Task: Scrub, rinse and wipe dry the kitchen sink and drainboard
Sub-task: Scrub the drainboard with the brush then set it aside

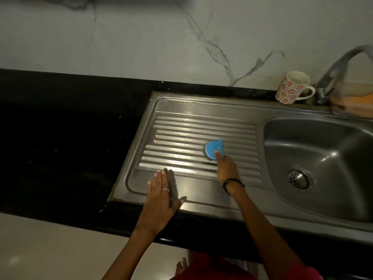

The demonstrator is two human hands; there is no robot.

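Floral mug beside tap, behind basin. Right hand grips blue scrubber on drainboard; left hand flat, fingers straight, on front edge.

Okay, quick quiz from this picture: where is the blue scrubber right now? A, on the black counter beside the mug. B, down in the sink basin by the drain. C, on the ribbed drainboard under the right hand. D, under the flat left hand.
C: the blue scrubber sits on the ribs of the drainboard, with the right hand gripping it, while the left hand lies flat and holds nothing.
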